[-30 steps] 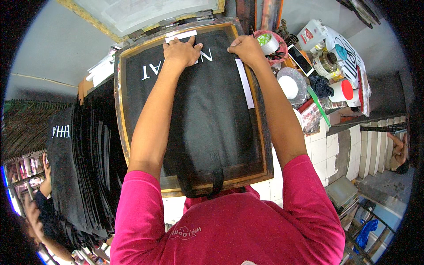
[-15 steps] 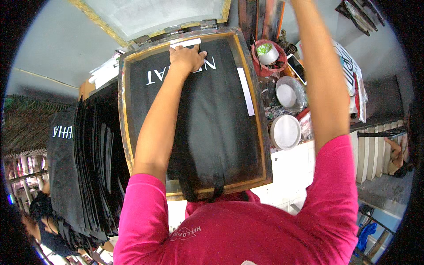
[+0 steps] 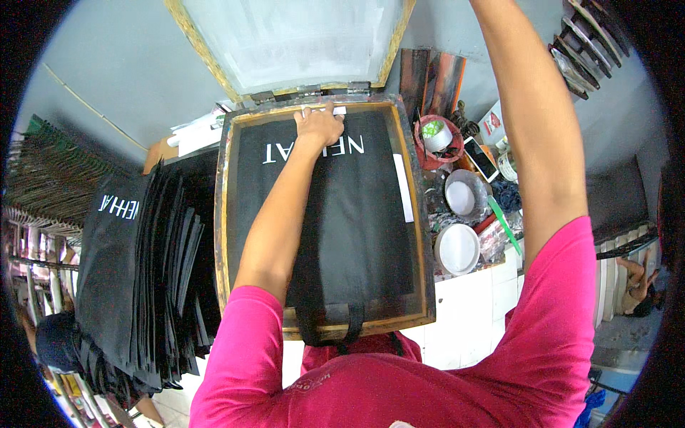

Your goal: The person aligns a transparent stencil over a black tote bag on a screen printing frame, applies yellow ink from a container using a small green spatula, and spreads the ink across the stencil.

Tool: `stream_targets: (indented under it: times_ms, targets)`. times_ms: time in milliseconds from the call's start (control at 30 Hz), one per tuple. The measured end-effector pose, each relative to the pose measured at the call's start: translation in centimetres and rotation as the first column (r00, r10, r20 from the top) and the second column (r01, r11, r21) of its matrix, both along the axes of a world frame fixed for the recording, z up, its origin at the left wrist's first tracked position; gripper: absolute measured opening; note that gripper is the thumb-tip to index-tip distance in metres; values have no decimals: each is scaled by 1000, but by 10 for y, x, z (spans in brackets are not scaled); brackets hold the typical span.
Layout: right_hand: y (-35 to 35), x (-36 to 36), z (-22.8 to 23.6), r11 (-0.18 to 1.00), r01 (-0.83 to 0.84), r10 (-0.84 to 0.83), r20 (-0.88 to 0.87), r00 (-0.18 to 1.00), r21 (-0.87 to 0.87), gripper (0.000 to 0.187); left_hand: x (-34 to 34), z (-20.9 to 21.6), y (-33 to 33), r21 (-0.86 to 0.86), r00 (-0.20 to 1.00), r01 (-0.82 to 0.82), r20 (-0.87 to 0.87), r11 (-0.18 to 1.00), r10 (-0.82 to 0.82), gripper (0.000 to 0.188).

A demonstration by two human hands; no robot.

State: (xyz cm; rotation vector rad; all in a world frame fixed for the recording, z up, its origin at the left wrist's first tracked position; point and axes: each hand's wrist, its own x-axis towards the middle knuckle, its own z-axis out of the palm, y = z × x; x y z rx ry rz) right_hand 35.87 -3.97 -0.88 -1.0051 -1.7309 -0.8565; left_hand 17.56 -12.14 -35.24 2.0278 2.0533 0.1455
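Observation:
My left hand (image 3: 320, 127) lies on the top end of a black cloth bag (image 3: 357, 214), fingers spread, beside a white strip (image 3: 340, 110). Its arm crosses the white lettering on the bag and hides part of it. The bag lies flat on a wooden-framed board (image 3: 429, 285), its dark handles hanging over the near edge. My right arm (image 3: 542, 121) stretches up past the upper edge of the picture, so the hand is out of sight. Above the board stands a hinged printing screen (image 3: 300, 43) with a yellowish border, raised.
Many black bags (image 3: 164, 271) hang in a stack at left. Right of the board are a red bowl (image 3: 449, 157) holding a tape roll, a phone (image 3: 480, 158), a clear tub (image 3: 465, 192), a white round tub (image 3: 457, 250) and a green stick (image 3: 505, 227). Another person is at far right.
The view has shifted, so the board sits lower and more of the raised screen shows. My left hand stays at the bag's top end; my right arm is still stretched upward.

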Motion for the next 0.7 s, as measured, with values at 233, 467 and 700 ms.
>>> stream_targets:
  times_ms: [233, 467, 700]
  targets:
    - [-127, 20, -47, 991, -117, 118, -9, 993, 72, 39, -80, 48, -117, 486, 735, -294, 665, 823, -131, 54]
    - [-307, 76, -128, 934, -321, 349, 199, 916, -160, 52, -176, 105, -299, 596, 537, -775, 796, 210, -278, 40]
    - [-405, 85, -278, 558, -263, 578, 140, 804, -787, 49, -195, 115, -346, 613, 658, -638, 749, 465, -85, 31]
